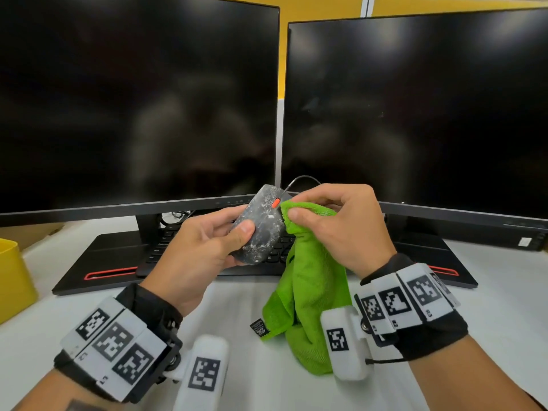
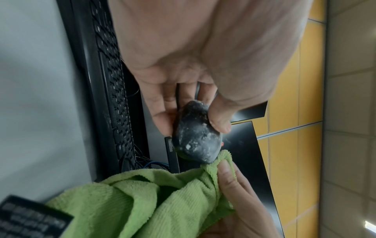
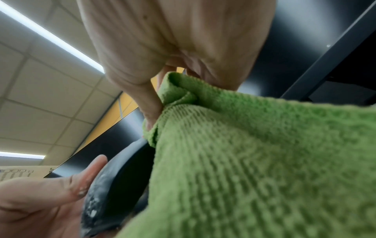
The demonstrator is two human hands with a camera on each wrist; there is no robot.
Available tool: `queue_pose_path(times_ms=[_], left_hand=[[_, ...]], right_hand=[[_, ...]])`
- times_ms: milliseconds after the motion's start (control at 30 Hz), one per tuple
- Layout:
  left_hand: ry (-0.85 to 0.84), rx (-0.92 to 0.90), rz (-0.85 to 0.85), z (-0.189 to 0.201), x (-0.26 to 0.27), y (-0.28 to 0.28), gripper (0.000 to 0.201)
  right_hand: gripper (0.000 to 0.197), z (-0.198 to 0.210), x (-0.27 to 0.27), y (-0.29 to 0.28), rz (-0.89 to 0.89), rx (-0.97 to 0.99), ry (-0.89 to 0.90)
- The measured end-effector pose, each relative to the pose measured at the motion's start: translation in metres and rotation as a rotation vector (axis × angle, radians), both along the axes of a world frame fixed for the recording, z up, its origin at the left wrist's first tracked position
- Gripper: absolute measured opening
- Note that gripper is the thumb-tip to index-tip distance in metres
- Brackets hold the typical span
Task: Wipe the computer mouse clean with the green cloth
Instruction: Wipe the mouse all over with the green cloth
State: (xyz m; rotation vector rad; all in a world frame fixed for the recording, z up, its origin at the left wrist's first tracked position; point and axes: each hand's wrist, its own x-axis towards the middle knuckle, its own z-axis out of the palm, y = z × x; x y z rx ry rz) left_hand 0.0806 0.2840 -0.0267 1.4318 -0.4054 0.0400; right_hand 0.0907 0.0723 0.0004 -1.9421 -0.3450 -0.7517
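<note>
A dark grey wired computer mouse (image 1: 262, 229) with an orange scroll wheel, speckled with white dust, is held up off the desk in front of the monitors. My left hand (image 1: 207, 244) grips it, thumb on top and fingers underneath. My right hand (image 1: 335, 223) pinches a bunched fold of the green cloth (image 1: 311, 292) and holds it against the mouse's right side near the wheel. The rest of the cloth hangs down to the desk. The left wrist view shows the dusty mouse (image 2: 197, 135) touching the cloth (image 2: 162, 201). In the right wrist view the cloth (image 3: 264, 161) covers part of the mouse (image 3: 114, 185).
Two dark monitors (image 1: 139, 99) stand side by side on a white desk (image 1: 504, 307). A black keyboard (image 1: 166, 247) lies under them between their flat bases. A yellow container (image 1: 12, 277) sits at the left edge, a dark device (image 1: 527, 232) at the far right.
</note>
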Motion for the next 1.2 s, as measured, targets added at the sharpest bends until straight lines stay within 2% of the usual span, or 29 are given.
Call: queue_pose_path(times_ms=[133, 367, 533, 700, 867, 1067, 1200], left_hand=[[-0.004, 0.017, 0.001, -0.002, -0.001, -0.005, 0.031], [-0.018, -0.003, 0.052, -0.002, 0.001, -0.004, 0.034], [-0.025, 0.015, 0.014, -0.002, -0.001, -0.007, 0.033], [-0.032, 0.015, 0.03, -0.004, 0.001, -0.005, 0.033], [-0.024, 0.036, 0.018, -0.005, 0.001, -0.008, 0.031], [-0.033, 0.016, 0.044, -0.005, 0.002, -0.006, 0.03], [-0.021, 0.008, 0.046, -0.004, 0.0, -0.008, 0.03]], right_hand=[[0.01, 0.001, -0.001, 0.0, -0.063, 0.03, -0.021], [0.007, -0.001, -0.002, 0.005, 0.002, -0.007, 0.014], [0.007, 0.0, 0.002, -0.002, -0.026, 0.068, -0.009], [0.007, -0.002, -0.002, 0.007, 0.032, -0.006, 0.025], [0.007, 0.0, 0.002, -0.004, -0.02, 0.028, -0.004], [0.007, -0.003, -0.003, 0.012, 0.048, -0.044, 0.018], [0.005, 0.0, 0.002, -0.001, -0.001, -0.024, 0.013]])
